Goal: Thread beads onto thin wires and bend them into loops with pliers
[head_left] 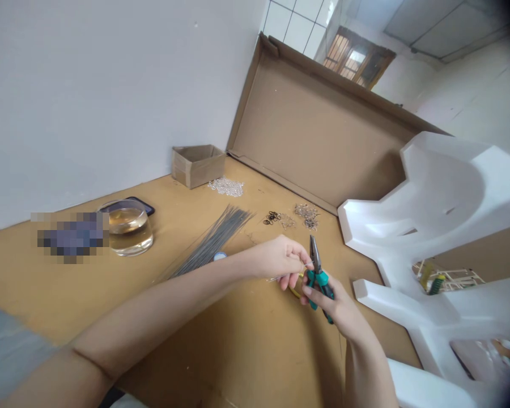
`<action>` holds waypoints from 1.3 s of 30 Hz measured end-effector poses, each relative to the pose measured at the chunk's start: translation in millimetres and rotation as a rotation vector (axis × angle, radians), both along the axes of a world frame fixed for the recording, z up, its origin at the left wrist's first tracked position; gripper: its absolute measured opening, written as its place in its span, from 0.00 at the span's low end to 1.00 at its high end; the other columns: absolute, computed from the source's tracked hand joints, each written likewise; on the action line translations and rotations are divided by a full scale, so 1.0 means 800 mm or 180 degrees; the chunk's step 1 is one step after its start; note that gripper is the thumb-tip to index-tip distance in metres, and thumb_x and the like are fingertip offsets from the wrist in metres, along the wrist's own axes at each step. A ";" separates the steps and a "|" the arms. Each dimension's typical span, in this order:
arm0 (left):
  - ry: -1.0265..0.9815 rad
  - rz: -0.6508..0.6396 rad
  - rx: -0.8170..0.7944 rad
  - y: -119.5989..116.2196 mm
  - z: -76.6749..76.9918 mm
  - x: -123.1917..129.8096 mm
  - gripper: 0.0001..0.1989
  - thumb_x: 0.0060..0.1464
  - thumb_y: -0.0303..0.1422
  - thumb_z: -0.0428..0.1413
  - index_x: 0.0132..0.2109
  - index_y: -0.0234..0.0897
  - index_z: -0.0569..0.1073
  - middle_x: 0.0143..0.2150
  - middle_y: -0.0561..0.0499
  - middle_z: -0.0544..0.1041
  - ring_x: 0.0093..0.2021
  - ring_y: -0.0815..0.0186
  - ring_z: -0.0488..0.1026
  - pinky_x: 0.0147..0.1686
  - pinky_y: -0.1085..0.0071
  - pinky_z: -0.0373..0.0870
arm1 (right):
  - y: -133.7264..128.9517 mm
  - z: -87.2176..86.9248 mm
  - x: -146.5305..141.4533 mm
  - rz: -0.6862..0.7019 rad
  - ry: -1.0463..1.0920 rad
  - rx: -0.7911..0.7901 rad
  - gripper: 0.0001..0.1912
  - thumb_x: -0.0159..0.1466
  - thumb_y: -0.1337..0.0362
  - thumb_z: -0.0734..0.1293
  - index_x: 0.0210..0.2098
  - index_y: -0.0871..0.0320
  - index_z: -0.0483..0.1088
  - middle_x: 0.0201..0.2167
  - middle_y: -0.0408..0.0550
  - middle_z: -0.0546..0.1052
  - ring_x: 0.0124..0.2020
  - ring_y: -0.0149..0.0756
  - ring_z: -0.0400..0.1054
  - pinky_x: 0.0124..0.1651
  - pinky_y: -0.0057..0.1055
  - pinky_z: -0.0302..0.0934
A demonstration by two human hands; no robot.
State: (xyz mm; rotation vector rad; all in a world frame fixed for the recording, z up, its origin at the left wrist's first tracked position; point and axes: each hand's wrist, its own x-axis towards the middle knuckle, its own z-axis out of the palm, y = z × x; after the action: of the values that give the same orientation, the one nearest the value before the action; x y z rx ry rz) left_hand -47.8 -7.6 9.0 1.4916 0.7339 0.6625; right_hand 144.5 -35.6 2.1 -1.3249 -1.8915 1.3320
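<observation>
Near the middle of the table, my left hand (pixel 280 260) pinches a thin wire (pixel 274 278), its fingers pointing right. My right hand (pixel 329 300) is wrapped round pliers (pixel 318 277) with teal and black handles, their dark jaws pointing up and away. Both hands are close together, with the pliers right beside my left fingertips. Something yellow and curved (pixel 296 293) shows beneath and between the hands. A bundle of straight grey wires (pixel 215 241) lies left of my left hand, and a small blue-and-white round item (pixel 220 256) sits by my left forearm.
Small wire pieces (pixel 306 215) and black rings (pixel 273 217) lie beyond my hands. A cardboard box (pixel 198 165) stands behind clear pieces (pixel 226 186). At left are a glass of liquid (pixel 130 229) and a phone (pixel 141 205). A white plastic chair (pixel 442 192) is at right.
</observation>
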 end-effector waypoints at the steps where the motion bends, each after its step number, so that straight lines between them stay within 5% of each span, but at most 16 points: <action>1: 0.0036 -0.0007 0.0045 -0.001 0.000 0.001 0.12 0.46 0.27 0.48 0.40 0.32 0.69 0.19 0.57 0.69 0.16 0.75 0.65 0.16 0.80 0.58 | 0.000 -0.001 -0.001 -0.0038 -0.0038 0.0009 0.09 0.58 0.59 0.63 0.34 0.57 0.62 0.27 0.42 0.65 0.28 0.31 0.62 0.33 0.28 0.57; 12: 0.0179 0.0045 0.0302 -0.005 0.010 -0.008 0.14 0.46 0.26 0.48 0.41 0.34 0.70 0.19 0.57 0.68 0.17 0.75 0.64 0.17 0.80 0.59 | 0.002 -0.015 -0.007 -0.0593 -0.0709 0.0966 0.17 0.58 0.51 0.61 0.23 0.58 0.61 0.17 0.40 0.62 0.20 0.30 0.54 0.25 0.28 0.47; 19: 0.0099 -0.0018 0.0407 -0.005 0.009 -0.010 0.11 0.47 0.28 0.49 0.40 0.33 0.69 0.18 0.57 0.67 0.17 0.75 0.63 0.20 0.78 0.62 | 0.002 -0.023 -0.006 -0.0790 -0.0967 0.1323 0.15 0.58 0.51 0.61 0.26 0.58 0.64 0.15 0.38 0.59 0.18 0.28 0.52 0.23 0.26 0.47; 23: 0.0137 0.0035 0.0449 -0.003 0.008 -0.008 0.10 0.48 0.28 0.48 0.40 0.32 0.68 0.19 0.57 0.67 0.17 0.76 0.63 0.20 0.79 0.62 | 0.003 -0.022 -0.006 -0.0884 -0.0850 0.1211 0.16 0.57 0.51 0.62 0.32 0.58 0.67 0.16 0.38 0.61 0.19 0.28 0.53 0.24 0.27 0.49; 29: -0.0052 -0.0149 0.0450 0.006 -0.001 -0.007 0.08 0.49 0.27 0.48 0.38 0.32 0.67 0.20 0.57 0.68 0.17 0.76 0.64 0.21 0.79 0.62 | 0.000 -0.009 -0.006 -0.0431 0.0057 0.0382 0.15 0.57 0.53 0.62 0.27 0.60 0.65 0.18 0.42 0.65 0.20 0.31 0.59 0.25 0.29 0.53; 36: -0.0272 -0.0054 0.0215 0.012 -0.007 -0.004 0.06 0.51 0.31 0.50 0.33 0.32 0.65 0.22 0.53 0.72 0.21 0.74 0.69 0.23 0.78 0.64 | 0.009 0.010 0.055 -0.1364 0.0050 0.1083 0.13 0.58 0.54 0.62 0.28 0.58 0.65 0.20 0.45 0.67 0.23 0.34 0.62 0.26 0.30 0.54; 39: -0.0315 0.0185 0.0073 0.018 -0.007 -0.003 0.06 0.52 0.31 0.51 0.33 0.31 0.64 0.23 0.51 0.74 0.22 0.74 0.70 0.25 0.77 0.65 | 0.012 0.016 0.081 -0.1404 -0.0717 0.1027 0.13 0.57 0.53 0.62 0.29 0.58 0.66 0.19 0.44 0.68 0.23 0.35 0.62 0.27 0.30 0.54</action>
State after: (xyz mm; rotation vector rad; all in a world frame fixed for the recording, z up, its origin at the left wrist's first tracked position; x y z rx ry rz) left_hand -50.4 7.0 3.7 1.4522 0.6976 0.7855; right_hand 208.9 -26.0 15.1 -1.6425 -1.7200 0.6538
